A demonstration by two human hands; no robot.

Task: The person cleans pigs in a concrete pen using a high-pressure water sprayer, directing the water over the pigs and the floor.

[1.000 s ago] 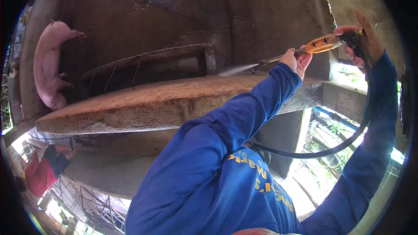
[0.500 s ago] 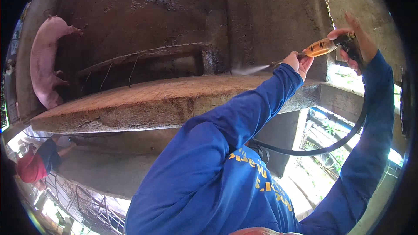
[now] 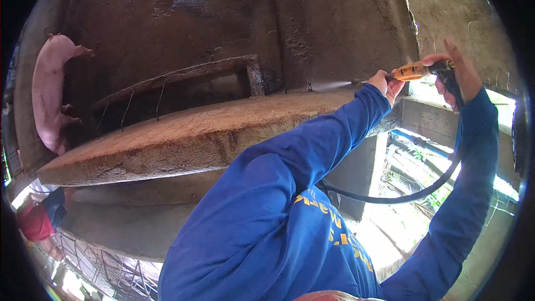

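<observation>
A pressure-washer spray gun (image 3: 411,71) with an orange body points left above the concrete wall. My left hand (image 3: 388,85) is closed around its lance near the front. At the rear my right hand (image 3: 458,72) wraps the black handle, with some fingers raised. A thin white water jet (image 3: 333,85) leaves the nozzle toward the wall's inner edge. The black hose (image 3: 398,198) drops from the handle and curves back beside my body. Part of the grip is hidden by my right hand.
The low concrete wall (image 3: 167,159) crosses in front of me. Behind it lies a wet, dark pen floor (image 3: 184,28) with a concrete trough (image 3: 214,88). A pink pig (image 3: 49,92) lies at the far left. A person in red (image 3: 34,222) is at the lower left, beside metal bars (image 3: 120,270).
The view has shifted, so the pig and wall sit farther left. Both hands still hold the spray gun, which now lies more level. The other person has moved toward the left edge.
</observation>
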